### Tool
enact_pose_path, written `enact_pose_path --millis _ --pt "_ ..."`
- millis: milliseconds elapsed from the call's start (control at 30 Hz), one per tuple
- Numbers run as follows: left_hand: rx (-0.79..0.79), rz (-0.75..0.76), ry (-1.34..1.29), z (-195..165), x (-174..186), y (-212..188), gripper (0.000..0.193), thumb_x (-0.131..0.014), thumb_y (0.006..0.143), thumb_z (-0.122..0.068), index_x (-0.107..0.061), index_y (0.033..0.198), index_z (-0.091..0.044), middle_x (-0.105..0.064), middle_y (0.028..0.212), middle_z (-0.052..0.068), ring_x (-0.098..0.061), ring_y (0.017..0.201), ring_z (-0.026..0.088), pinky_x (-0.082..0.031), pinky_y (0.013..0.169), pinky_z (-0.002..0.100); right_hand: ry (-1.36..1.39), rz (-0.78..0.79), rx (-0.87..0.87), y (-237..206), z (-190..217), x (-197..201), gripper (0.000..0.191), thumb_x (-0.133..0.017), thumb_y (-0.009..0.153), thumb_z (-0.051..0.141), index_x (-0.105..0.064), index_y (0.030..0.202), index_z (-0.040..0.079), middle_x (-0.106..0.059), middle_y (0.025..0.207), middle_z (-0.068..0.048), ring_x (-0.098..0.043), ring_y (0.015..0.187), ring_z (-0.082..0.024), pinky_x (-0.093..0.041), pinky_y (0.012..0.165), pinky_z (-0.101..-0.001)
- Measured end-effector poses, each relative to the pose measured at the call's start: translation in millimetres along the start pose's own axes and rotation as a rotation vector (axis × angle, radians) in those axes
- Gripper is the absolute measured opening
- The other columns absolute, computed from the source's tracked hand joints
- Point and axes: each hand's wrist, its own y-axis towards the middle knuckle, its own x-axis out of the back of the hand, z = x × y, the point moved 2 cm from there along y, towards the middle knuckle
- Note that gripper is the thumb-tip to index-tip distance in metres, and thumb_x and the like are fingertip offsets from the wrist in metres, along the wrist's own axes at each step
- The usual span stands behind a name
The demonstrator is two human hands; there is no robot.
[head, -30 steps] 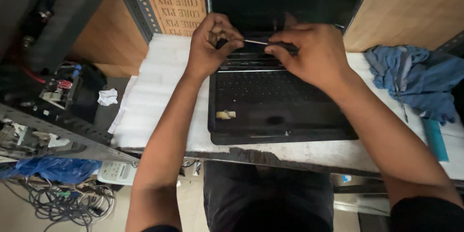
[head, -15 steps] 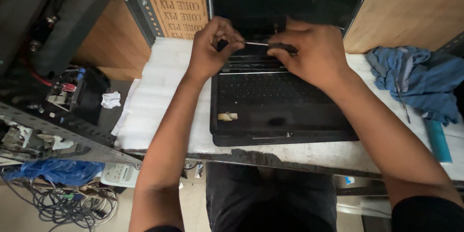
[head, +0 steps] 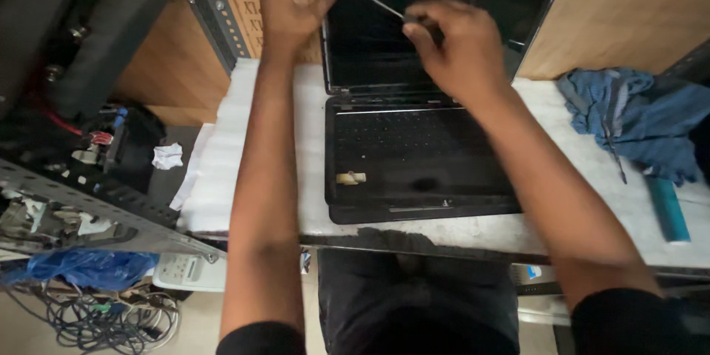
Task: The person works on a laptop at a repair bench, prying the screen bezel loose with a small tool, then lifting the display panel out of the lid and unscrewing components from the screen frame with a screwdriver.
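A person's left hand (head: pixel 290 1), fingers spread, braces the left edge of an open black laptop (head: pixel 414 155) on a white workbench (head: pixel 244 140), apparently to steady the lid. The right hand (head: pixel 455 48) pinches a thin metal tool (head: pixel 383 6), its tip before the dark screen. A crumpled blue cloth (head: pixel 636 115) lies right of the laptop; tangled cables (head: pixel 96 318) sit lower left.
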Motion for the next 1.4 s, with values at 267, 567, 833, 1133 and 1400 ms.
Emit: enact_pose_path --millis 267,567,833,1133,1400 --pt "0.3 0.075 -0.684 33.0 -28.3 9.2 0.024 -0.077 0.099 0.002 -0.068 0.122 0.002 -0.076 0.109 0.008 -0.073 0.102 0.014 -0.059 0.092 0.03 -0.284 -0.154 0.024 23.0 26.3 -31.1 0.014 -0.076 0.099 0.019 -0.077 0.109 0.01 -0.073 0.094 -0.013 -0.07 0.08 -0.037 -0.055 0.067 -0.046" --pt "0.258 0.037 -0.684 44.9 -39.5 8.0 0.022 -0.075 0.098 0.002 -0.068 0.119 0.002 -0.078 0.106 0.005 -0.074 0.097 0.01 -0.058 0.086 0.026 -0.341 -0.18 0.068 29.7 34.4 -38.6 0.009 -0.076 0.101 0.017 -0.076 0.106 0.009 -0.071 0.093 -0.013 -0.07 0.078 -0.037 -0.054 0.065 -0.0455" --pt "0.275 0.007 -0.501 45.9 -38.2 5.4 0.017 -0.081 0.095 -0.004 -0.07 0.106 0.001 -0.077 0.091 0.004 -0.069 0.081 0.008 -0.056 0.073 0.027 -0.373 -0.19 0.034 34.7 31.7 -44.2 0.009 -0.077 0.098 0.018 -0.077 0.102 0.011 -0.072 0.091 -0.012 -0.07 0.075 -0.037 -0.055 0.063 -0.0458" --pt "0.201 -0.019 -0.575 40.8 -34.6 4.3 0.016 -0.08 0.095 -0.005 -0.069 0.105 0.001 -0.078 0.095 0.008 -0.072 0.086 0.011 -0.058 0.077 0.03 -0.426 -0.185 0.077 38.3 32.7 -47.3 0.01 -0.077 0.098 0.019 -0.074 0.098 0.009 -0.07 0.09 -0.014 -0.07 0.074 -0.038 -0.054 0.063 -0.0465" --pt "0.263 0.006 -0.309 33.0 -33.0 6.1 0.019 -0.085 0.094 -0.012 -0.07 0.097 0.0 -0.075 0.082 0.007 -0.068 0.071 0.013 -0.054 0.068 0.03 -0.428 -0.165 0.051 42.5 40.2 -48.7 0.012 -0.075 0.097 0.017 -0.072 0.103 0.007 -0.071 0.092 -0.015 -0.07 0.073 -0.039 -0.055 0.062 -0.0478"
